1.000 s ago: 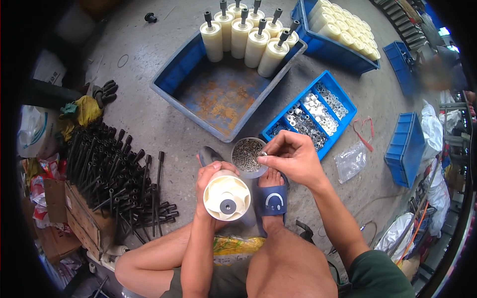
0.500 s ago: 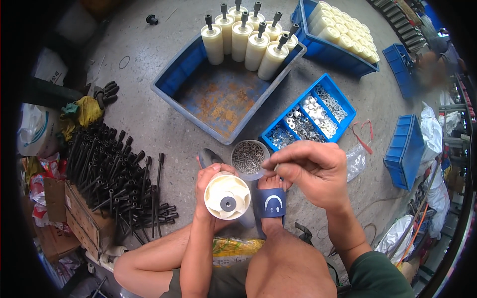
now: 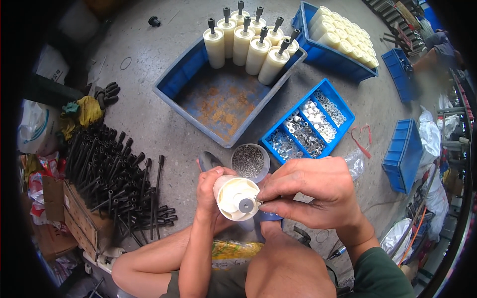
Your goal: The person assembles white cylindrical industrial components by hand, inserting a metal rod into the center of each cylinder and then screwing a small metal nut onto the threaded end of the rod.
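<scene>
My left hand is wrapped round a cream plastic cylinder, its open end tilted up toward me. Inside that end, ribs surround a dark grey round hub with a small hole. My right hand pinches a small metal pin at the hub's side; the fingertips hide most of it. Just beyond the cylinder stands a round tub full of small metal pins.
A blue divided tray holds washers, white spacers and small metal parts. Behind it, a blue crate carries several cream cylinders with black stems; another crate is packed with cylinders. Black rods lie heaped at left.
My right hand has come down and left, bringing its pinched fingers from beside the tub to the hub. The cylinder has tilted and shifted slightly right in my left hand.
</scene>
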`<state>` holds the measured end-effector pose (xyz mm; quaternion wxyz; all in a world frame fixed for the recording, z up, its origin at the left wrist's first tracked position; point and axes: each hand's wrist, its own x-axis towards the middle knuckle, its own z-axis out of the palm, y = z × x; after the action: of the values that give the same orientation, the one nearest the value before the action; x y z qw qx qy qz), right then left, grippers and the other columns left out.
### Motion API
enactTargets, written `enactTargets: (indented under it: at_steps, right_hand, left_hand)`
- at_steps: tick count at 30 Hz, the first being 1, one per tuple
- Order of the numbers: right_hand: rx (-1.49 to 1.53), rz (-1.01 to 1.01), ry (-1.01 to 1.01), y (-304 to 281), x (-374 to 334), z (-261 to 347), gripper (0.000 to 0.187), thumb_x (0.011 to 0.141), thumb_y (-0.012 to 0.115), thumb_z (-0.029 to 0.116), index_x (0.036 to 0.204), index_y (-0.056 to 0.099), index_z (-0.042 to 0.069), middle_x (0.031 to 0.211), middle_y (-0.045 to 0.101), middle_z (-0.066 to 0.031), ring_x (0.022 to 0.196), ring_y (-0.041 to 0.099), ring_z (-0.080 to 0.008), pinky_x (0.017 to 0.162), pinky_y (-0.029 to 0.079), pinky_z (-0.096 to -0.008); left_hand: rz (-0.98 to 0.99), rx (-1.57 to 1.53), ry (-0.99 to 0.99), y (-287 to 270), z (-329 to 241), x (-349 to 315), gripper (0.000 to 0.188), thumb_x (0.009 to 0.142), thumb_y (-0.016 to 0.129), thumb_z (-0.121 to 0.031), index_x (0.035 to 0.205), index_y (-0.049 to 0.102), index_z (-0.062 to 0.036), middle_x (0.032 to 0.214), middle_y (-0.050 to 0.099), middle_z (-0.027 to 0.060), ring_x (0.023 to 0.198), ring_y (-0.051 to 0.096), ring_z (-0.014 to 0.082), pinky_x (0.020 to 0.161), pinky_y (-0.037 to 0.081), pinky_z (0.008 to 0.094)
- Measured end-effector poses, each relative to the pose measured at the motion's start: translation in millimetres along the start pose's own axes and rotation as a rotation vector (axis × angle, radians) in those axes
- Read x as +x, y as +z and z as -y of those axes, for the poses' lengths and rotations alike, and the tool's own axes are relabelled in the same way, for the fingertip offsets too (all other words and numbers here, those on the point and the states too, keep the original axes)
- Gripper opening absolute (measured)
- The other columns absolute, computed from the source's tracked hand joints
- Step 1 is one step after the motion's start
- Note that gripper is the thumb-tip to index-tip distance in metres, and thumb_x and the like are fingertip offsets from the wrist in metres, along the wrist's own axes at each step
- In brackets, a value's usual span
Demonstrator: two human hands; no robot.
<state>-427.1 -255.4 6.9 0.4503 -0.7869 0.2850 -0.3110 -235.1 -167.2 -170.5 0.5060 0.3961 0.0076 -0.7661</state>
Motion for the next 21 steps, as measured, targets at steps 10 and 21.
enactTargets:
  at_steps: [10, 21]
  right_hand:
    - [-0.122, 0.07, -0.132, -1, 1, -5, 0.022, 0.069, 0.085, 0.005, 0.091, 0.077, 0.006, 0.082, 0.069, -0.0061, 0.074, 0.068, -0.0224, 0.063, 0.055, -0.0319]
    - [-0.33, 0.061, -0.143, -14, -6, -7, 0.023, 0.068, 0.084, 0.006, 0.09, 0.076, 0.005, 0.083, 0.069, -0.0068, 0.071, 0.067, -0.0221, 0.061, 0.054, -0.032]
  left_hand:
    - [-0.025, 0.23, 0.156, -16, 5, 7, 0.042, 0.094, 0.049, -0.035, 0.087, 0.067, 0.0028, 0.081, 0.07, 0.019, 0.073, 0.068, 0.0262, 0.071, 0.057, 0.0347]
    - [-0.125, 0.328, 0.322, 0, 1, -2, 0.035, 0.094, 0.051, -0.021, 0.085, 0.07, 0.0063, 0.081, 0.072, 0.0151, 0.069, 0.068, 0.0192, 0.067, 0.055, 0.0299]
